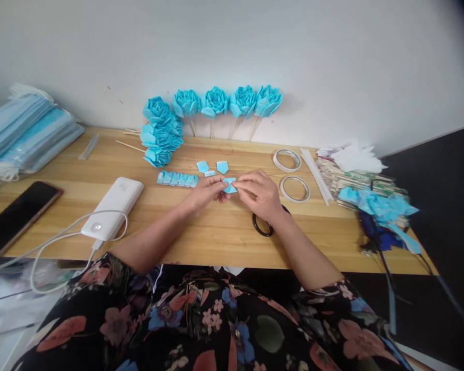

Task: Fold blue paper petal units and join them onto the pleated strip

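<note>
Between my two hands is a small folded blue piece (229, 185), paper or thin fabric. My left hand (209, 191) pinches its left side with thumb and fingers. On its right side, the fingertips of my right hand (260, 193) are closed. Just beyond the hands lie similar folded pieces (222, 167), and a row of overlapping folded pieces (177, 179) sits left of them. Black-handled scissors (262, 226) lie partly hidden beneath my right wrist. Finished blue flowers (215, 102) on thin sticks lean against the wall, and more flowers (160, 135) are piled to their left.
Two tape rolls (295, 189) and white strips (316, 175) lie to the right, beside a heap of sticks and blue scraps (379, 201). On the left are a white power bank (114, 206) with a cable, a phone (21, 216) and stacked face masks (27, 131).
</note>
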`<state>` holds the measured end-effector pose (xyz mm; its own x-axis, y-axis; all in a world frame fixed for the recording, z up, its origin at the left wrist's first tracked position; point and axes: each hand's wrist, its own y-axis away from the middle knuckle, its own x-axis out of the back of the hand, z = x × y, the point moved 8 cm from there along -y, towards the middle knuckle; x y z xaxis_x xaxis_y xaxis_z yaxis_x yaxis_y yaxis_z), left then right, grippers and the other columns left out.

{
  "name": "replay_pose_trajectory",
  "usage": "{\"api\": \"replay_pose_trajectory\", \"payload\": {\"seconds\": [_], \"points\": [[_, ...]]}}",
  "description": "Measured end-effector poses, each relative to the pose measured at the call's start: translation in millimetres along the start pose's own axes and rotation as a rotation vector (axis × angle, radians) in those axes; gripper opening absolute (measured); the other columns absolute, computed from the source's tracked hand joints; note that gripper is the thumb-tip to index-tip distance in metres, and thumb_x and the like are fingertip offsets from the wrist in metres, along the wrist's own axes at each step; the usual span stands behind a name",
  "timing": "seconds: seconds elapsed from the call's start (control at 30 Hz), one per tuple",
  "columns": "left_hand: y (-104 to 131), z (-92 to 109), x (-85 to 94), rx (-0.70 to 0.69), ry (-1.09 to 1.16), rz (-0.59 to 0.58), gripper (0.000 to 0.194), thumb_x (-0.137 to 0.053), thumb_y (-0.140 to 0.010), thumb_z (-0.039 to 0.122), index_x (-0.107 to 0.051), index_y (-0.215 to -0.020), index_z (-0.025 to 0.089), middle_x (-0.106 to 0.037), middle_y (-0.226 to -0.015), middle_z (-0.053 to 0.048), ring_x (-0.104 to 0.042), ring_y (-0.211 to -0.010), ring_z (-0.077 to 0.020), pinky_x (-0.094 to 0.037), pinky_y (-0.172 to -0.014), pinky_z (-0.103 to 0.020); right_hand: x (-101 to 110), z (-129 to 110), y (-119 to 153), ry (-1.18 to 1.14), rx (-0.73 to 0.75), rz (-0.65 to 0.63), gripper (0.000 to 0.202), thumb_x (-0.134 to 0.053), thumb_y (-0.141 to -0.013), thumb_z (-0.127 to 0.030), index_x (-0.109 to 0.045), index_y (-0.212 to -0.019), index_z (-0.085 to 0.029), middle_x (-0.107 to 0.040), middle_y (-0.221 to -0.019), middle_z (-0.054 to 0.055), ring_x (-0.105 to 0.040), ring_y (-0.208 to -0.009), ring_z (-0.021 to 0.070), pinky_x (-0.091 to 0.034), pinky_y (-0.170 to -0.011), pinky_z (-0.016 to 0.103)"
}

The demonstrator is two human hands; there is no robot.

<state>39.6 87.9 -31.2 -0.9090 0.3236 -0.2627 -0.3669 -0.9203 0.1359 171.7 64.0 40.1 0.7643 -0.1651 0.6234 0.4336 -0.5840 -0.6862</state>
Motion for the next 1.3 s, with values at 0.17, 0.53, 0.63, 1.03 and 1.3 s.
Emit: {"api": "replay_pose_trajectory", "payload": {"seconds": [0.17, 0.53, 0.63, 1.03, 1.3], "points": [[4, 11, -2.2, -0.050, -0.332, -0.019, 0.022, -0.061, -0.083, 0.032, -0.055, -0.069, 0.016, -0.058, -0.060, 0.002, -0.052, -0.054, -0.0084, -0.041, -0.056, -0.022, -4, 23, 5, -0.337, -0.349, -0.045, 0.031, -0.054, -0.092, -0.021, -0.065, -0.121, -0.026, -0.073, -0.109, 0.005, -0.068, -0.100, 0.0183, -0.055, -0.085, 0.035], [6, 17, -6.5, -0.144, -0.389, 0.006, 0.036, -0.059, -0.085, 0.050, -0.058, -0.075, 0.016, -0.055, -0.064, 0.001, -0.051, -0.061, -0.0107, -0.041, -0.060, -0.025, -22, 29, 14, -0.461, -0.489, -0.088, 0.039, -0.061, -0.085, -0.022, -0.064, -0.123, -0.025, -0.065, -0.089, 0.000, -0.063, -0.082, 0.0140, -0.053, -0.082, 0.031], [6, 16, -10.4, -0.167, -0.394, -0.010, 0.035, -0.068, -0.079, 0.049, -0.061, -0.083, 0.015, -0.058, -0.072, 0.001, -0.051, -0.067, -0.0113, -0.040, -0.063, -0.025, -22, 32, 16, -0.506, -0.518, -0.053, 0.038, -0.062, -0.086, -0.026, -0.063, -0.124, -0.026, -0.064, -0.090, 0.001, -0.063, -0.083, 0.0149, -0.054, -0.083, 0.032], [4, 15, -1.8, -0.166, -0.300, 0.066, 0.028, -0.066, -0.078, 0.041, -0.054, -0.071, 0.017, -0.048, -0.062, 0.004, -0.040, -0.057, -0.0080, -0.031, -0.056, -0.024, -20, 38, 19, -0.564, -0.560, -0.065, 0.035, -0.059, -0.090, -0.030, -0.063, -0.125, -0.027, -0.067, -0.087, -0.001, -0.062, -0.079, 0.0142, -0.051, -0.077, 0.030], [5, 17, -4.7, -0.177, -0.355, 0.041, 0.027, -0.065, -0.078, 0.041, -0.055, -0.071, 0.017, -0.049, -0.063, 0.004, -0.040, -0.058, -0.0083, -0.032, -0.057, -0.025, -17, 40, 18, -0.555, -0.606, -0.018, 0.033, -0.063, -0.086, -0.029, -0.068, -0.118, -0.025, -0.064, -0.082, -0.002, -0.059, -0.074, 0.0123, -0.049, -0.073, 0.028]]}}
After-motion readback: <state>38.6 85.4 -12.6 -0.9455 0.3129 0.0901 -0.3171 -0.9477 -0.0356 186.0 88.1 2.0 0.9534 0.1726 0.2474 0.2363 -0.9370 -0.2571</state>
